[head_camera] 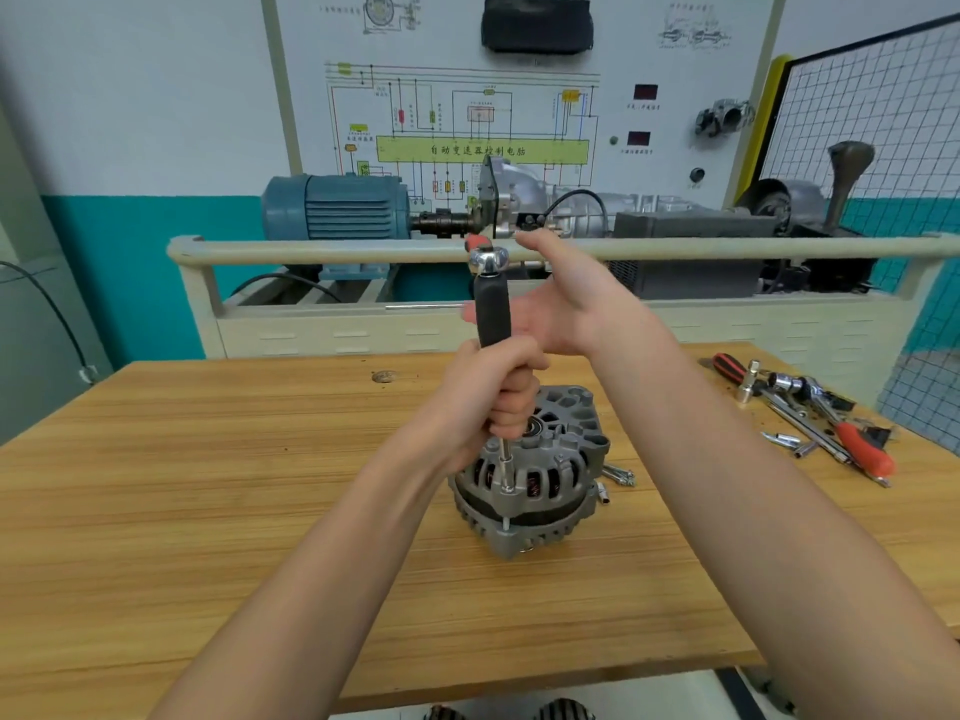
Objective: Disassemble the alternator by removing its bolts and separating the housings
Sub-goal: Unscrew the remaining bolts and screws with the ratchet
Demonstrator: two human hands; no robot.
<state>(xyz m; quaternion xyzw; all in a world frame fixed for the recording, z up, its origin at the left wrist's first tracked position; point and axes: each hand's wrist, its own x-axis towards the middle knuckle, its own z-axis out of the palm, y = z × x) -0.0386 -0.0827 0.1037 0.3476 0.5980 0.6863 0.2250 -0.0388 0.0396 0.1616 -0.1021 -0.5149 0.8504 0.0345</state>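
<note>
While the left hand [498,392] grips the driver [492,317], table [208,485] surrounds alternator [535,475].

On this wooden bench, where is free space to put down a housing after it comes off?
The wooden bench is bare left of the grey metal alternator, and along the near edge in front of it. The right rear corner is crowded with the orange-handled ratchet and sockets; loose silver bolts lie beside the alternator's right.
</note>
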